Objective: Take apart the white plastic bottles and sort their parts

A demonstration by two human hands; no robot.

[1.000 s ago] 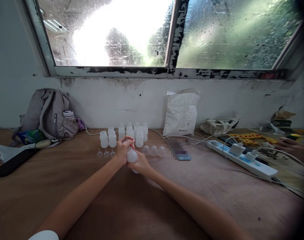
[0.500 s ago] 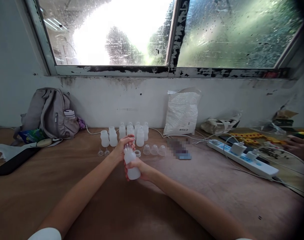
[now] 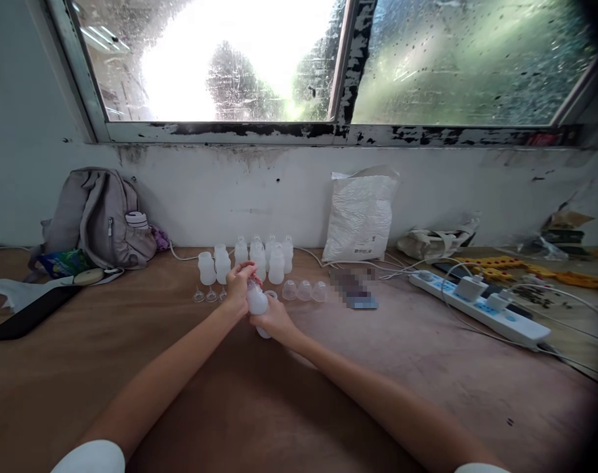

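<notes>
A frosted white baby bottle is between my two hands above the middle of the table. My right hand is wrapped round its lower body. My left hand is closed over its upper end, with the fingers curled around the neck; they hide most of the top. Just behind, a white ring lies partly covered by my right hand. Left of my left hand are clear teats, with open-topped bottles behind them. Several bottles with tops stand farther back. Three clear domed caps sit to the right.
A grey backpack leans on the wall at left, near a black flat object. A white plastic bag stands against the wall. On the right lie a power strip with cables and yellow parts. A blurred-out item lies beside the caps.
The bottle and both hands have moved slightly up and away in view, and the bottle's visible part is shorter. A co-worker's hand at the far right has left the view.
</notes>
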